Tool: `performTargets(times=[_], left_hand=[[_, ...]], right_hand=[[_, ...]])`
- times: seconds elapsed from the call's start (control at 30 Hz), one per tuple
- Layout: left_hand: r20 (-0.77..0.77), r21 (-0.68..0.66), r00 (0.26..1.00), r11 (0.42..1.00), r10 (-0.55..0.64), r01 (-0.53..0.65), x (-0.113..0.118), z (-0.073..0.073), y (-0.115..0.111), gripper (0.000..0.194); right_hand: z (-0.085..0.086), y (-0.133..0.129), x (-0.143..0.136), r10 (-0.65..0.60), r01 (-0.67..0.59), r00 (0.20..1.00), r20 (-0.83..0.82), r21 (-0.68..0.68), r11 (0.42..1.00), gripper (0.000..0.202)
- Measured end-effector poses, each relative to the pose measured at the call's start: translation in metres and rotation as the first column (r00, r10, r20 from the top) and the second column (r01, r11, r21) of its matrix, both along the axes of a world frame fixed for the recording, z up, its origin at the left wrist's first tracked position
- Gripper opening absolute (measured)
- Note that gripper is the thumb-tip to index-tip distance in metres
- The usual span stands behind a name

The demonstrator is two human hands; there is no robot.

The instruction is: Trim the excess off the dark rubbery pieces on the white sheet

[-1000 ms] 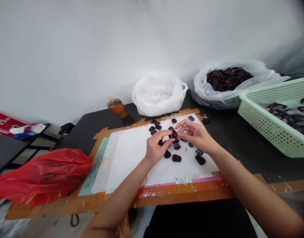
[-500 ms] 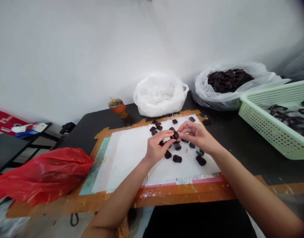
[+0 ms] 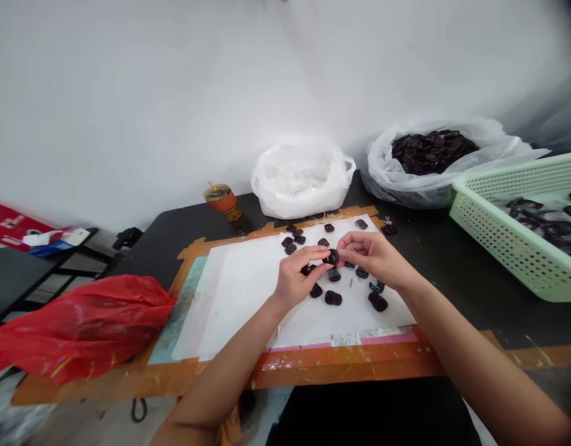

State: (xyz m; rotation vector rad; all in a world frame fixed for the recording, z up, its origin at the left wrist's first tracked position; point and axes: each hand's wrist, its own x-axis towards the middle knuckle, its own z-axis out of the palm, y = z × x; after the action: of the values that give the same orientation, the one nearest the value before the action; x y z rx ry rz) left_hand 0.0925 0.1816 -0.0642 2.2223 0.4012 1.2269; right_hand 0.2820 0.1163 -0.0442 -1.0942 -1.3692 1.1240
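Between the fingertips of my left hand (image 3: 296,277) is a small glossy dark-brown piece (image 3: 330,257), rounded like a buckle. My right hand (image 3: 367,255) is pinched at the right side of that piece; whether its fingertips also hold something small is hidden. Both hands hover over white paper (image 3: 243,291). Several similar dark pieces lie around them, among them one nearer to me (image 3: 333,298), another to the right (image 3: 377,301) and a cluster (image 3: 294,238) behind my left hand.
Behind the paper stands a white plastic bag (image 3: 301,201) of whitish contents. A clear bag (image 3: 408,197) holds many dark pieces. At right is a green basket (image 3: 513,251) with bagged dark items. An amber cup (image 3: 221,201) and a red bag (image 3: 90,328) are at left.
The dark piece has tilted slightly between my fingers, and both hands have shifted a little lower. The loose pieces stay where they were.
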Motion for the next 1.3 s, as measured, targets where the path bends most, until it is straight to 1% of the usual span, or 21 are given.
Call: performTargets(times=[0.13, 0.3, 0.47, 0.6, 0.73, 0.83, 0.9, 1.0, 1.1, 1.2, 1.3], left_hand=[[0.007, 0.011, 1.0, 1.0, -0.016, 0.016, 0.001, 0.002, -0.002, 0.021], [0.028, 0.014, 1.0, 1.0, 0.002, -0.002, 0.001, 0.003, -0.002, 0.021], [0.021, 0.007, 1.0, 1.0, -0.01, 0.01, 0.001, 0.002, -0.002, 0.018], [0.012, 0.031, 1.0, 1.0, -0.007, 0.006, 0.001, 0.001, -0.001, 0.019], [-0.009, 0.062, 1.0, 0.998, 0.015, -0.015, 0.0, 0.001, 0.0, 0.018], [-0.039, 0.069, 0.998, 0.997, 0.05, -0.047, 0.0, 0.002, -0.001, 0.016], [-0.071, 0.046, 0.995, 0.997, 0.067, -0.064, 0.0, 0.004, -0.003, 0.018], [-0.087, 0.002, 0.988, 0.992, 0.124, -0.125, 0.002, 0.006, -0.004, 0.014], [-0.094, -0.001, 0.96, 0.964, 0.264, -0.266, 0.003, 0.007, -0.005, 0.006], [-0.141, 0.022, 0.916, 0.926, 0.376, -0.377, 0.004, 0.007, -0.007, 0.004], [-0.159, -0.01, 0.904, 0.915, 0.396, -0.403, 0.004, 0.007, -0.008, 0.006]], right_hand=[[0.001, 0.0, -0.001, 0.004, -0.004, 1.0, -0.006, -0.015, 1.0, 0.018], [0.002, -0.001, 0.0, 0.003, -0.004, 0.999, -0.032, -0.057, 0.998, 0.017], [0.0, 0.0, -0.002, 0.004, -0.006, 0.999, -0.036, -0.052, 0.999, 0.019], [0.0, 0.0, -0.003, 0.002, -0.005, 0.999, -0.05, -0.05, 0.999, 0.022], [0.0, -0.001, -0.004, -0.033, 0.033, 0.999, -0.004, -0.015, 0.999, 0.03], [0.0, 0.0, -0.007, -0.068, 0.068, 0.998, 0.0, -0.006, 0.998, 0.027], [0.0, 0.001, -0.011, -0.127, 0.127, 0.992, 0.013, -0.026, 0.992, 0.026], [-0.003, 0.002, -0.02, -0.224, 0.225, 0.974, 0.031, -0.034, 0.974, 0.025], [-0.012, 0.004, -0.031, -0.278, 0.278, 0.96, 0.027, 0.015, 0.96, 0.025], [-0.022, 0.004, -0.041, -0.307, 0.305, 0.951, 0.031, 0.057, 0.951, 0.024], [-0.025, 0.004, -0.048, -0.317, 0.317, 0.948, 0.003, 0.064, 0.946, 0.025]])
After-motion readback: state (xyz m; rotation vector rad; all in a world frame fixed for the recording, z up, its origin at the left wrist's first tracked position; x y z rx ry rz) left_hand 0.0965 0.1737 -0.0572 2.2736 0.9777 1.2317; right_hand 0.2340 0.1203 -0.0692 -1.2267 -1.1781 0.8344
